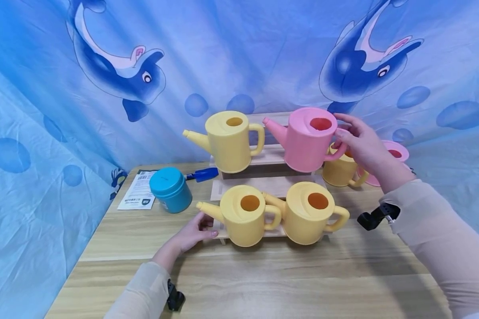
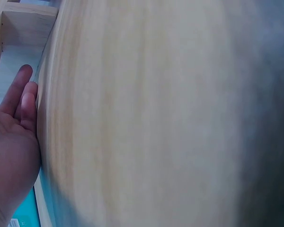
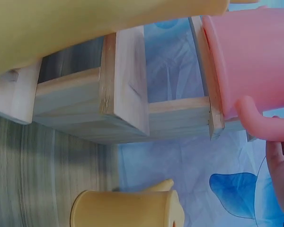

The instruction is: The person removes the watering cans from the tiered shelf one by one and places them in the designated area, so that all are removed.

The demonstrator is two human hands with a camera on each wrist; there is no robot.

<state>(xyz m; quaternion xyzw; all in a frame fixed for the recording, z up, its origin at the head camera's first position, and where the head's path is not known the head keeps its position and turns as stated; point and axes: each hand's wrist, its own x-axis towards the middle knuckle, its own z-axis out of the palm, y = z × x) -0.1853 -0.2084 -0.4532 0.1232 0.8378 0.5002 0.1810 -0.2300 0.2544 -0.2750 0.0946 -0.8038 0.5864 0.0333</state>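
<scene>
A pink watering can [image 1: 307, 144] is on the top tier of a stepped wooden rack [image 1: 277, 186], spout to the left. My right hand [image 1: 359, 139] holds it at its handle; in the right wrist view, fingers [image 3: 280, 158] lie against that handle. To its left on the rack is a yellow watering can [image 1: 229, 148]. Two more yellow cans, a left one [image 1: 243, 223] and a right one [image 1: 305, 217], stand on the lowest tier. At that tier's left end is my left hand [image 1: 191, 232], thumb by the front edge, loosely extended fingers [image 2: 28, 106] near the table.
Behind the rack's right side stand another yellow can [image 1: 339, 170] and a pink can [image 1: 397, 150], partly hidden by my right arm. On the left are a teal canister [image 1: 170, 190], a blue shovel [image 1: 203, 174] and a printed sheet [image 1: 137, 192]. A dolphin-printed curtain [image 1: 255, 57] hangs behind the table.
</scene>
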